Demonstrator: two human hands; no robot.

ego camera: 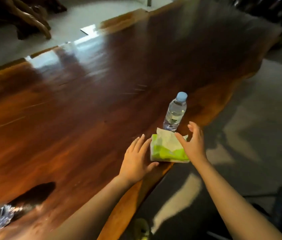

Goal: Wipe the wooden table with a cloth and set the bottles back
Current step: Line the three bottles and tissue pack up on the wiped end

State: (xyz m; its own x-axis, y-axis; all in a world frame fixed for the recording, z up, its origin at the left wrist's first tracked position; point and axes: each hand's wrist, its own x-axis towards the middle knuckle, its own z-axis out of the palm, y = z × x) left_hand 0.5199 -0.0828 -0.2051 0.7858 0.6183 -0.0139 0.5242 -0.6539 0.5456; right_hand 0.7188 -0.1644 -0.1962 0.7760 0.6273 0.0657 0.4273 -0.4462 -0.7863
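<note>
Both your hands are unclenched and grip nothing: your left hand (137, 160) rests flat beside the green tissue pack (167, 150), touching its left side, and your right hand (193, 144) spreads above its right side. That pack lies at the near edge of the wooden table (67, 110), with the water bottle (175, 112) upright just beyond.

I cannot read any text here. The water bottle (175, 112) standing in front of me has a pale label with a small dark patch, too blurred to make out letters. The green and white tissue pack (168, 151) shows only coloured print, with no legible words.
</note>
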